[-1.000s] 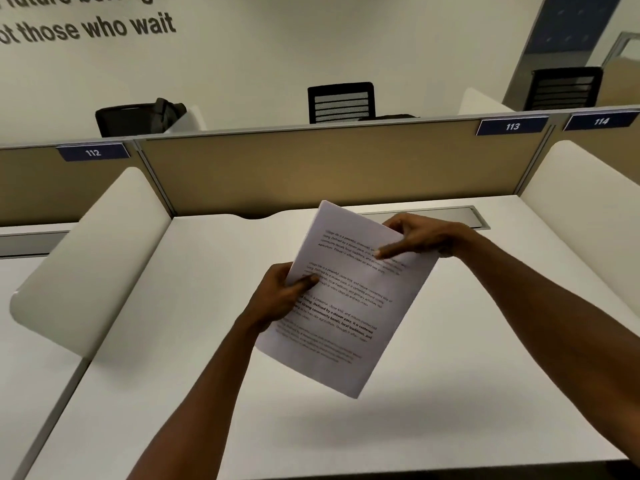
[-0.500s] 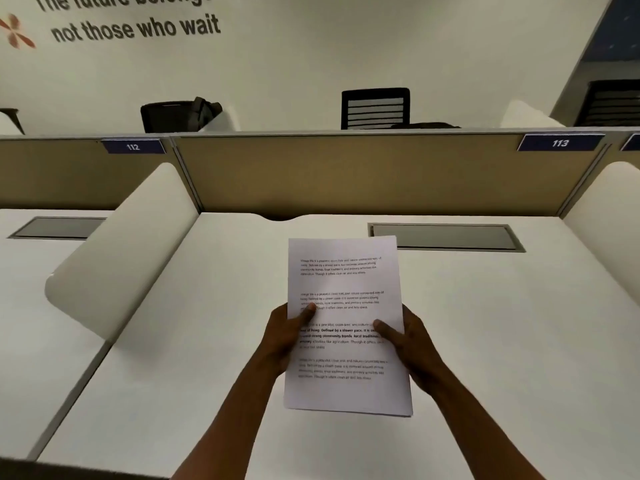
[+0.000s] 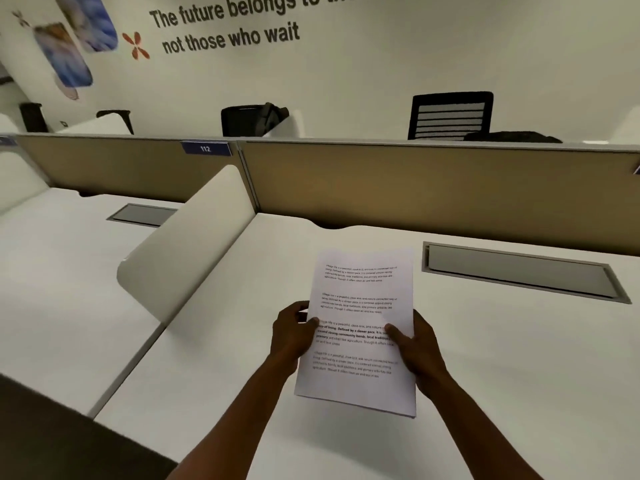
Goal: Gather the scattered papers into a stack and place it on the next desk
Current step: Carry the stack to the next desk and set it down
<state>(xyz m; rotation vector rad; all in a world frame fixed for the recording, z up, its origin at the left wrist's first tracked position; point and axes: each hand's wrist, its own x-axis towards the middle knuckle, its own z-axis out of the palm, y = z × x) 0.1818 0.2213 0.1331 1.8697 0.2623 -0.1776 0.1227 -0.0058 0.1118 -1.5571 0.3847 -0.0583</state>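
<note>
Two hands, one stack of papers above the white tabletop

Two desks lie side by side here, parted by a rounded white divider panel (image 3: 183, 244) that slants up between them. The near tabletop (image 3: 519, 358) is white and carries a grey cable hatch (image 3: 519, 271) set flush into its far right part. The next desk (image 3: 62, 271) lies to the left of the divider, also white, with its own grey hatch (image 3: 142, 213). A tan partition wall (image 3: 433, 188) runs along the back of both, and a blue label reading 112 (image 3: 205, 148) sits on its top edge. Beyond it stand black office chairs (image 3: 450, 116) and a wall with dark lettering.

The stack of papers (image 3: 360, 327) is held in the air over the near tabletop, to the right of the divider, edges roughly squared. The top sheet is white with four blocks of small black print, a few lines of it in bold. The left hand (image 3: 292, 336) grips the stack's left edge, thumb on the top sheet and fingers curled beneath. The right hand (image 3: 417, 351) clamps the right edge the same way, thumb pressed on the print.
</note>
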